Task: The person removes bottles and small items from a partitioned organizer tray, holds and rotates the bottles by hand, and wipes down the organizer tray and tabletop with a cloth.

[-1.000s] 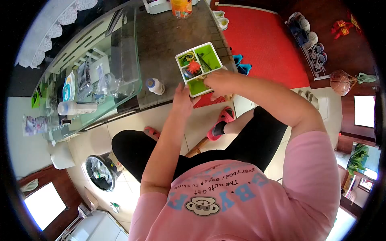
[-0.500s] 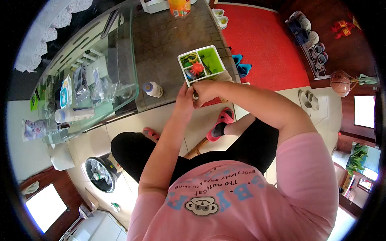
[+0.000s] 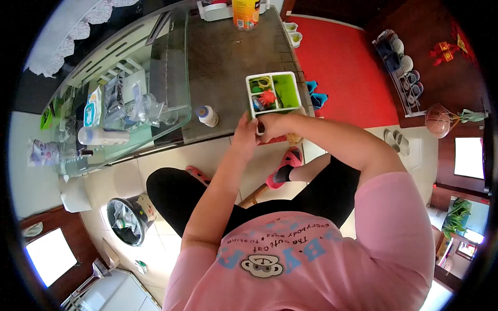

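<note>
A white-rimmed organizer box [image 3: 286, 92] with green compartments stands near the table's front edge. It holds a red spiky item [image 3: 267, 98], a yellowish ring and thin dark items. My left hand [image 3: 245, 133] is at the box's near left corner, fingers bent against it. Beside it, my right hand [image 3: 274, 126] is closed at the near side, covering the front compartment. A small dark object shows between the hands, too small to name. A white bottle with a blue cap [image 3: 208, 116] lies to the left.
A glass shelf [image 3: 179, 103] with bags and a white bottle [image 3: 104, 136] is on the left. An orange container [image 3: 246, 14] stands at the table's back. Below are a trash bin [image 3: 129, 220] and a wooden stool leg [image 3: 254, 196].
My right hand has moved from inside the front compartment to its near corner, closing beside my left hand. The view has shifted, so the box appears lower and further right.
</note>
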Motion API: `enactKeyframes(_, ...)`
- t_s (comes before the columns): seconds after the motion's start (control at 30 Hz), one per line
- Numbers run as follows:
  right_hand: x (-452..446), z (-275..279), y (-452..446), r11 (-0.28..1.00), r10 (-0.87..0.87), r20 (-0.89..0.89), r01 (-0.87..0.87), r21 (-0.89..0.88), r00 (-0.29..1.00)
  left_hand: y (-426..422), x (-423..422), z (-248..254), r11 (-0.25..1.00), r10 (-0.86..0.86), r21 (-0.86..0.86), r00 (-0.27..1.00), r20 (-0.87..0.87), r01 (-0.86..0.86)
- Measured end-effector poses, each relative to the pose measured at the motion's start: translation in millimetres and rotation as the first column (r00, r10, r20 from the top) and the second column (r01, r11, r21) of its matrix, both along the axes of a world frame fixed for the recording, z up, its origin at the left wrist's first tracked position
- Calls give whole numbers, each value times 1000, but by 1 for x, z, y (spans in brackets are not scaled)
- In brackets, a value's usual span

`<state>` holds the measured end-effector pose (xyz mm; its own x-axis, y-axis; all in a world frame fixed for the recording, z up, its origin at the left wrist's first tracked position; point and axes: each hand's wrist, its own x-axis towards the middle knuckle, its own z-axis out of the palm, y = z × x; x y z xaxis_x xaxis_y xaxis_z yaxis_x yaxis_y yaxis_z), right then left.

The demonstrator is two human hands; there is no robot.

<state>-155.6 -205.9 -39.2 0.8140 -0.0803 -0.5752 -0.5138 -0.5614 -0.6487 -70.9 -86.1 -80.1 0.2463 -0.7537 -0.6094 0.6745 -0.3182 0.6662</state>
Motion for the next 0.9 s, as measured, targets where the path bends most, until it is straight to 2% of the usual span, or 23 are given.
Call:
enactKeyframes(0.03,-3,4,2,1000,6,0,-6,-2,1000,0,2,-4,999,-35,-16,998,42,36)
enactKeyframes(0.1,-12,8,7,996,-76,128,81,-32,989,4,-2,4,999,-24,-38,1000,15,24)
enactKeyframes(0.13,-12,7,9,996,-77,123,81,-26,989,6,-4,10,998,-19,-59,1000,-6,19)
enactKeyframes(0.2,-11,4,14,988,-30,70,41,-152,997,6,-2,5,998,-34,-49,998,46,36)
enactKeyframes(0.27,-8,4,6,993,-59,88,67,-95,994,1,-3,0,997,-58,-46,994,94,62)
enactKeyframes(0.33,-4,-20,-5,986,112,26,-108,-123,993,-5,-5,8,997,19,-69,1000,-20,-21)
enactKeyframes(0.37,-7,-30,-6,995,39,86,-31,-95,996,-7,-5,12,997,19,-74,1000,-18,-20)
enactKeyframes(0.47,-6,-51,-6,992,77,51,-71,-101,996,-8,-5,20,998,40,-37,999,-30,-41)
enactKeyframes(0.6,-5,-27,-1,976,107,6,-104,-190,994,-7,-10,27,999,54,0,996,75,-54)
enactKeyframes(0.67,-3,13,1,931,135,-251,-210,-300,958,-9,-11,28,998,60,10,993,102,-61)
enactKeyframes(0.7,-7,14,-2,930,134,-249,-209,-303,959,-10,-14,28,994,104,32,991,81,-107)
enactKeyframes(0.77,-19,14,-11,761,337,-489,-539,-362,805,-10,-16,26,986,152,54,987,55,-155)
enactKeyframes(0.83,-22,14,-9,783,299,-482,-501,-369,824,-11,-16,40,979,-72,200,978,197,32)
enactKeyframes(0.87,-23,14,-10,807,257,-470,-455,-377,844,-16,-13,30,980,-75,194,977,200,35)
enactKeyframes(0.9,-24,21,-8,808,253,-470,-452,-378,845,-21,-7,8,964,-249,219,791,558,150)
